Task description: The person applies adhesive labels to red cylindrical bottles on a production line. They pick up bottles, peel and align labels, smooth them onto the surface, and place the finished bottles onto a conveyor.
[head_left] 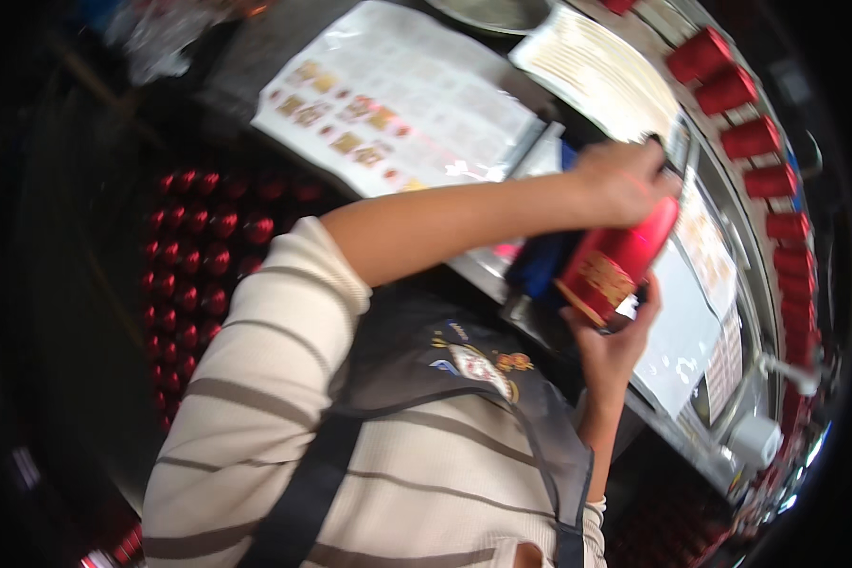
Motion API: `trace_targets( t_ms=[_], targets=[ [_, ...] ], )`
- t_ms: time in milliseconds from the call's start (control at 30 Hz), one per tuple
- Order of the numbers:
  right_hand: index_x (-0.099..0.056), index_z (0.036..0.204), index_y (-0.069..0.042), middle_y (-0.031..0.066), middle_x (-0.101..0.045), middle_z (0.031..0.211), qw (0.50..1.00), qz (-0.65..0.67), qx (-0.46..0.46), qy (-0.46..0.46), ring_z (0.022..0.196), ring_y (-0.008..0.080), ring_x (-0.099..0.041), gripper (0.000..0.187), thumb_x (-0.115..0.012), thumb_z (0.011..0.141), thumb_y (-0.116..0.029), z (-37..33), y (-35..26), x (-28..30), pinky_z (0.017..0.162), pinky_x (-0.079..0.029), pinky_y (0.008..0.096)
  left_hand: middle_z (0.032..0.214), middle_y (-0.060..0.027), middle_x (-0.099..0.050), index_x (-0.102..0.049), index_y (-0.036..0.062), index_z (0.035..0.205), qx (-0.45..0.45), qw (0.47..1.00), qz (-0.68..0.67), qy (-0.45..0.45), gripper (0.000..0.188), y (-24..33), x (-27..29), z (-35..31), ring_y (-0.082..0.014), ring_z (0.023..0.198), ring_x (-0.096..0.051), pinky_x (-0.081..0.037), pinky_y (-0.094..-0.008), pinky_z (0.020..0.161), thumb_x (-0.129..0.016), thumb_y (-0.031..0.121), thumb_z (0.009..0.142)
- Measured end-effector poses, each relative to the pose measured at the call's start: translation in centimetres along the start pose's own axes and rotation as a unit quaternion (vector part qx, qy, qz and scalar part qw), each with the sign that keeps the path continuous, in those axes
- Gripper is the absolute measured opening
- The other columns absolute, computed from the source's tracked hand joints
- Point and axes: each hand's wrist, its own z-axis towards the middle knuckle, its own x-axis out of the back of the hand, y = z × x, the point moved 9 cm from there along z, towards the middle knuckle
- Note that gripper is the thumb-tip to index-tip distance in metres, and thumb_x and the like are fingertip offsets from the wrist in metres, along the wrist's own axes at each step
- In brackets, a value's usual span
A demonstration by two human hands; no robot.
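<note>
A glossy red container point(625, 256) with gold print on its side is tilted in front of me, its rounded end up and to the right. My right hand point(620, 327) grips it around the lower end, fingers curled from below. Across from the left reaches my left arm, and my left hand point(620, 185) is closed at the container's upper end. A small dark piece point(670, 175) shows at its fingertips; motion blur hides what it is. Below the hands, a blue block-like thing point(540, 265) sits beside the container at the bench edge.
A white sheet with gold and red printed designs point(379, 104) lies on the bench at left. Stacked pale sheets point(596, 71) are behind. Several red containers point(753, 137) line a curved rail at right. Crated red rounded pieces point(199, 246) stand at lower left. A white sheet point(682, 327) lies at right.
</note>
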Motion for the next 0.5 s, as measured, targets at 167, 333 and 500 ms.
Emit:
trace_targets(
  t_ms=[167, 333, 500],
  targets=[
    [-0.030, 0.147, -0.003, 0.0162, -0.045, 0.137, 0.996, 0.089, 0.022, -0.003, 0.118, 0.0277, -0.059, 0.098, -0.088, 0.068, 0.000, -0.6, 0.9, -0.5, 0.093, -0.058, 0.0358, 0.109, -0.0342, -0.065, -0.046, -0.0132, 0.122, 0.042, 0.995, -0.087, 0.023, 0.063, -1.3, -1.1, 0.3, -0.0447, 0.106, -0.065, -0.051, -0.0471, 0.095, -0.055, 0.041, 0.092],
    [-0.029, 0.147, -0.001, 0.0151, -0.043, 0.142, 0.978, 0.173, 0.073, -0.095, 0.130, 0.0274, -0.049, 0.101, -0.090, 0.066, -0.003, -3.2, -3.9, 0.2, 0.103, -0.051, 0.0392, 0.088, -0.0241, -0.070, -0.065, -0.0038, 0.100, 0.026, 0.982, -0.171, 0.079, 0.039, -0.8, 6.0, -4.7, -0.0371, 0.086, -0.070, -0.054, -0.0408, 0.080, -0.071, 0.029, 0.080],
    [-0.035, 0.146, 0.000, 0.0163, -0.051, 0.141, 0.943, 0.092, 0.150, -0.281, 0.120, 0.0270, -0.060, 0.104, -0.092, 0.060, -0.011, 0.0, -9.9, -5.6, 0.100, -0.050, 0.0391, 0.072, -0.0045, -0.069, -0.073, -0.0011, 0.082, 0.017, 0.985, -0.155, 0.079, 0.034, -0.3, 21.9, -14.4, -0.0090, 0.066, -0.062, -0.050, -0.0269, 0.059, -0.084, 0.031, 0.077]
  ],
)
